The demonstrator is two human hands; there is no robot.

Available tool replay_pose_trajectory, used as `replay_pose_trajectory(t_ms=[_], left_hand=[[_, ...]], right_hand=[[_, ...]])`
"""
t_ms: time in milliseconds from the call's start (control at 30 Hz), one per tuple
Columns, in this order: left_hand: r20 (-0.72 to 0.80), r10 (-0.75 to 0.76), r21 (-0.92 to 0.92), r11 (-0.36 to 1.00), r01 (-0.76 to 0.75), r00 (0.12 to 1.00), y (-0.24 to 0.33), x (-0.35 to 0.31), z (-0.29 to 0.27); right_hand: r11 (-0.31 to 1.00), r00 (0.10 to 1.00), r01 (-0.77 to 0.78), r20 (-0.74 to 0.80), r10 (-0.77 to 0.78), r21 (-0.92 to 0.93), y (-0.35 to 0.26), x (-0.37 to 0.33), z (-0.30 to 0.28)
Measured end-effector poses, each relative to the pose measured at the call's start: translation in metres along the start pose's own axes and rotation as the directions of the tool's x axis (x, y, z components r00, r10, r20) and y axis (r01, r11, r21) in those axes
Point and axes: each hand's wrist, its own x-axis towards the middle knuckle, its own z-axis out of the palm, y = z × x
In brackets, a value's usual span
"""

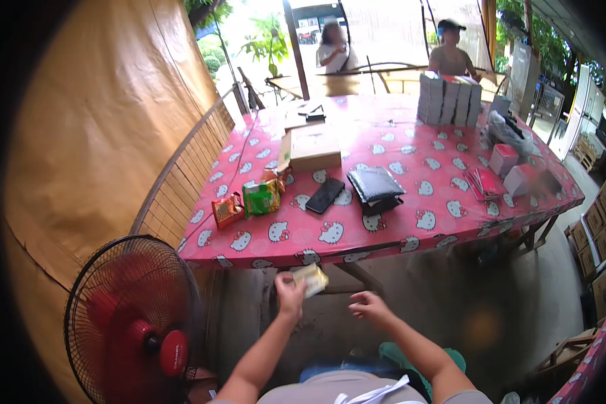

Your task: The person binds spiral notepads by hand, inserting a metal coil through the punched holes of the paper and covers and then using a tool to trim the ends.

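My left hand [289,296] is closed on a small flat packet [311,280], pale yellow and white, just off the table's near edge. Its exact kind is hard to make out. My right hand [370,308] hangs in the air to the right of the packet, empty, its fingers loosely bent and apart. Beyond the edge, on the pink patterned tablecloth [397,232], lie a black phone [325,195] and a stack of shiny black pouches [376,187]. Green [261,198] and red [228,210] snack bags sit to their left.
A red fan [131,323] stands at the lower left. The table also bears a cardboard box [313,149], tall stacks of booklets [449,101] and red booklets [483,183]. Two people [332,52] are at the far side. Behind my right arm shows a green chair [456,358].
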Motion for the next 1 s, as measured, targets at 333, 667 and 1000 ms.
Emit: replay_pose_trajectory(t_ms=[333,667,1000], left_hand=[[0.156,-0.018,-0.048,0.999,0.026,0.988,0.067,0.238,0.191],[0.228,0.002,-0.260,0.964,0.058,0.974,0.113,0.414,0.385],[0.153,-0.344,-0.266,0.889,0.374,0.927,0.073,0.531,0.526]], right_hand=[[0.951,0.609,-0.096,-0.738,0.290,0.294,0.054,-0.097,-0.197],[0.865,0.372,0.236,-0.863,0.342,0.444,0.037,-0.119,-0.287],[0.770,0.155,0.432,-0.880,0.450,0.470,0.038,-0.185,-0.329]])
